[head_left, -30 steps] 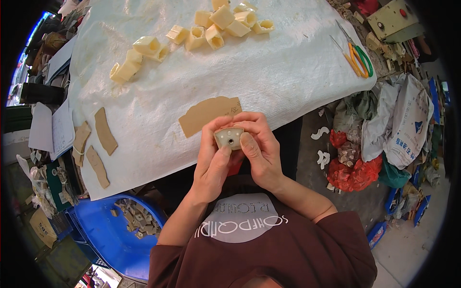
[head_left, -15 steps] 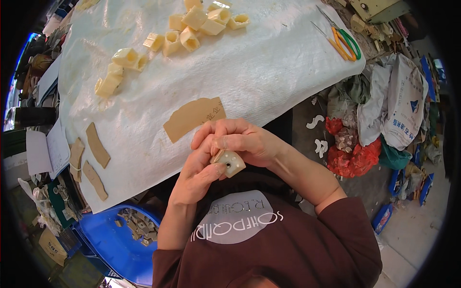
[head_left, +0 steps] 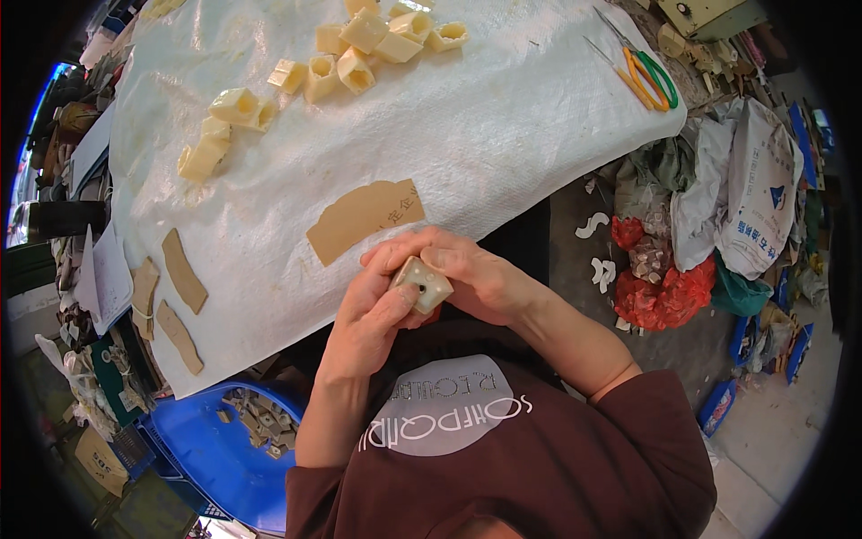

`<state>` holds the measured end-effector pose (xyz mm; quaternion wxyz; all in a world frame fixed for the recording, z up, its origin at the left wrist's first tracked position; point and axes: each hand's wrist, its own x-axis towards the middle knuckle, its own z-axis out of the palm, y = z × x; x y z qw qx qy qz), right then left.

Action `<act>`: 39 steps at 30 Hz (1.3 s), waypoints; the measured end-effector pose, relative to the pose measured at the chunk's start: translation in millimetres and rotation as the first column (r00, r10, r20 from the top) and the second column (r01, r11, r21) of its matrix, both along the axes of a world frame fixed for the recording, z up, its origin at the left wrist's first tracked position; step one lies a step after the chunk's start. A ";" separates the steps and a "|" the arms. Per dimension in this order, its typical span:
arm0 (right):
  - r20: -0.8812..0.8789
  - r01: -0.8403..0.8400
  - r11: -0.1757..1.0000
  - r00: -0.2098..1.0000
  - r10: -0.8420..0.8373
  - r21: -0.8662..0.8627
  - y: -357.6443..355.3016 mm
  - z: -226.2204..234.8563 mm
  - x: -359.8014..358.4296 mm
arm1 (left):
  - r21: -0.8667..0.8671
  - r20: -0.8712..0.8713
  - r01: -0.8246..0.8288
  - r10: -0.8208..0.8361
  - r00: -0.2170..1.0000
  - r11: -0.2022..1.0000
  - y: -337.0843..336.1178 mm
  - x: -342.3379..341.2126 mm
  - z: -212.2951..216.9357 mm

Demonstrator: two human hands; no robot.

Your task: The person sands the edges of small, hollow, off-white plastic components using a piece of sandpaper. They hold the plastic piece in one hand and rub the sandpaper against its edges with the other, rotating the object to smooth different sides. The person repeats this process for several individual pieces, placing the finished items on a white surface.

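Observation:
Close to my chest, at the table's front edge, both my hands are closed round a small beige block (head_left: 430, 287). A dark round hole and several pale dots mark its upper face. My left hand (head_left: 364, 310) grips it from the left, thumb on the face near the hole. The fingers of my right hand (head_left: 476, 274) press at its top and right side. My fingers hide its underside. Just beyond them a brown cardboard piece with a scalloped edge (head_left: 359, 220) lies on the white woven sheet (head_left: 503, 135).
Several hollow cream-yellow blocks (head_left: 366, 32) sit at the far side. Scissors with green handles (head_left: 666, 81) and an orange-handled tool (head_left: 645, 88) lie far right. Curved cardboard strips (head_left: 185, 269) are at left. A blue tub (head_left: 197, 431) holds small pieces; red bags (head_left: 664, 292) rest right.
The beige block has turned in my hands, with its dotted face now more toward me. My right hand has shifted slightly down over it.

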<state>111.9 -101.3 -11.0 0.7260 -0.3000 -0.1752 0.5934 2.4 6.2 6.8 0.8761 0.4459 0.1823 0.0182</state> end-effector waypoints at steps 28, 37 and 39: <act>0.343 0.042 0.995 0.939 -0.006 -0.096 2.3 2.6 3.6 | 0.181 -0.006 -0.071 0.073 0.997 0.981 -5.6 1.2 -8.3; 0.312 0.122 0.992 0.942 -0.122 0.018 1.7 -8.3 -8.8 | 0.139 0.028 -0.110 0.107 0.994 0.984 -9.4 -0.2 -4.5; 0.385 0.162 0.986 0.909 -0.161 0.030 4.2 -11.6 -10.2 | 0.107 0.020 -0.123 0.121 0.992 0.987 -9.8 0.7 -3.5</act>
